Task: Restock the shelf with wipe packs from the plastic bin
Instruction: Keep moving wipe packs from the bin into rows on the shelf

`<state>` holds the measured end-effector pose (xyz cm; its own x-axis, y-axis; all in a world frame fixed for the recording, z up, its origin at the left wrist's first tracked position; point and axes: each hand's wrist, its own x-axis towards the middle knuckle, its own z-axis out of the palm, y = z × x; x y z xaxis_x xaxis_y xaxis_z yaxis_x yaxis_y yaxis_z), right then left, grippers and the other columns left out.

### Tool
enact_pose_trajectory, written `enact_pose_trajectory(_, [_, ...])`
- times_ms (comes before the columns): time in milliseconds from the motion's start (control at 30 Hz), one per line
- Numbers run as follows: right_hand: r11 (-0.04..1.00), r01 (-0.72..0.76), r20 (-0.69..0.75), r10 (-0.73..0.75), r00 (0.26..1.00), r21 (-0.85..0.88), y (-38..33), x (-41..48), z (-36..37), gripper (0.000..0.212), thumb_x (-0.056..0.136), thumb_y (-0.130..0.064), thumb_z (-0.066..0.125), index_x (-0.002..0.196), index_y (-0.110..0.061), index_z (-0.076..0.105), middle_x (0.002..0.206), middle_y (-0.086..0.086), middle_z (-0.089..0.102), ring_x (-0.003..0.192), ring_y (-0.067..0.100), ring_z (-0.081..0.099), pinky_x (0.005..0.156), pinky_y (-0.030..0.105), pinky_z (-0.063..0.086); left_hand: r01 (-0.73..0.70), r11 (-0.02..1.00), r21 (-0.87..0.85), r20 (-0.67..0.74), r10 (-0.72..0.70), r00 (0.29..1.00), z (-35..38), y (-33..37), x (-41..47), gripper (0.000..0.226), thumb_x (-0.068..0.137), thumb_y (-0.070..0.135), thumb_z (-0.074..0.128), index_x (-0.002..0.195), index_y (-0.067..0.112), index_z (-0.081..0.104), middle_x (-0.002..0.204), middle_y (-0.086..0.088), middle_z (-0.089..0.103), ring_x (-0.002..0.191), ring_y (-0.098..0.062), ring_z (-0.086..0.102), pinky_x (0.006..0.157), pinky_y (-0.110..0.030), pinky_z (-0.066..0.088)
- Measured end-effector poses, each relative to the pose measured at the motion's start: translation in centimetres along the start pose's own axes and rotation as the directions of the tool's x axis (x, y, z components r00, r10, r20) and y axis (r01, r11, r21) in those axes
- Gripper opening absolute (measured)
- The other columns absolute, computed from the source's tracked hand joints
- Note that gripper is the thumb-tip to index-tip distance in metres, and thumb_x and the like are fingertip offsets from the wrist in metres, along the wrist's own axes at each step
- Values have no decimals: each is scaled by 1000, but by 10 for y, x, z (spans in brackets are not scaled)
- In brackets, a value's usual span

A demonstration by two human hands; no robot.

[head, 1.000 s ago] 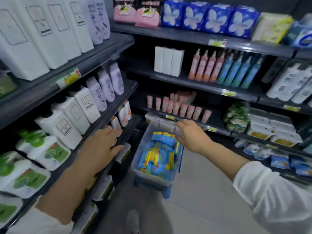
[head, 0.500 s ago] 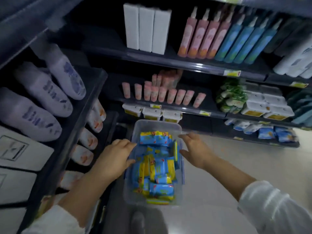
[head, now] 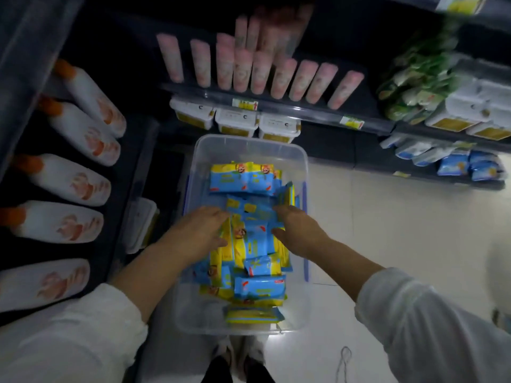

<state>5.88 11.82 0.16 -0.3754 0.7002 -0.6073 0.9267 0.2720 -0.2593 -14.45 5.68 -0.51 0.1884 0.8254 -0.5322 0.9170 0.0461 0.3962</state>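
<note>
Reaches left hand (head: pixel 199 230) and right hand (head: pixel 300 234) off the rim into plastic bin (head: pixel 250 140), mid-frame; brackets wipe packs (head: pixel 254 239) with near-straight fingers, nothing clasped yet. Signals pickup starting.

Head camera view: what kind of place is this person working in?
Most likely a shop's toiletries aisle: shelf edges carry price tags, identical pink tubes and white bottles sit in rows, and a plastic bin holds wipe packs for restocking.
</note>
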Motion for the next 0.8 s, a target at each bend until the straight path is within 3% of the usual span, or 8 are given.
enact_pose_trajectory(267, [997, 60, 67, -57, 996, -38, 19, 58, 63, 61, 96, -34, 49, 147, -12, 25, 145, 14, 38, 133, 31, 36, 103, 37, 33, 89, 995, -33, 87, -86, 993, 71, -26, 75, 72, 86, 23, 65, 145, 13, 26, 150, -12, 30, 136, -27, 30, 108, -30, 28])
enact_pose_trajectory(433, [983, 109, -10, -112, 994, -145, 27, 71, 90, 55, 92, -43, 50, 140, -17, 38, 130, 10, 49, 118, 32, 46, 97, 35, 33, 164, 986, -31, 78, -161, 984, 87, -37, 96, 86, 78, 22, 73, 146, 12, 21, 148, -14, 29, 135, -30, 30, 110, -36, 29])
enact_pose_trajectory(467, [983, 106, -22, -111, 994, -148, 27, 71, 92, 52, 92, -44, 50, 136, -17, 43, 125, 9, 51, 115, 31, 47, 94, 34, 35, 173, 984, -32, 74, -170, 983, 88, -35, 98, 83, 77, 21, 74, 144, 11, 26, 145, -15, 33, 133, -31, 33, 108, -36, 31])
enact_pose_trajectory(567, [987, 103, 7, -103, 995, -123, 28, 71, 92, 46, 92, -43, 52, 128, -16, 50, 118, 11, 51, 111, 31, 49, 88, 35, 38, 166, 986, -21, 14, -166, 986, 91, -34, 101, 44, 83, 14, 63, 125, 9, 49, 127, -15, 49, 116, -32, 49, 95, -36, 42])
enact_pose_trajectory(700, [994, 102, 34, -101, 994, -29, 31, 64, 86, 39, 91, -32, 56, 124, -13, 50, 118, 9, 49, 110, 30, 49, 84, 37, 41, 144, 989, 37, 56, -146, 988, 98, -33, 98, 33, 88, 14, 56, 120, 11, 53, 123, -12, 45, 110, -31, 52, 89, -34, 43])
enact_pose_trajectory(800, [998, 51, -16, -50, 999, 43, 33, 59, 80, 31, 92, -28, 55, 117, -9, 52, 117, 8, 49, 108, 29, 51, 78, 37, 44, 143, 990, 10, 72, -144, 987, 98, -34, 96, 21, 91, 23, 53, 111, 17, 54, 111, -13, 56, 105, -31, 55, 77, -30, 42])
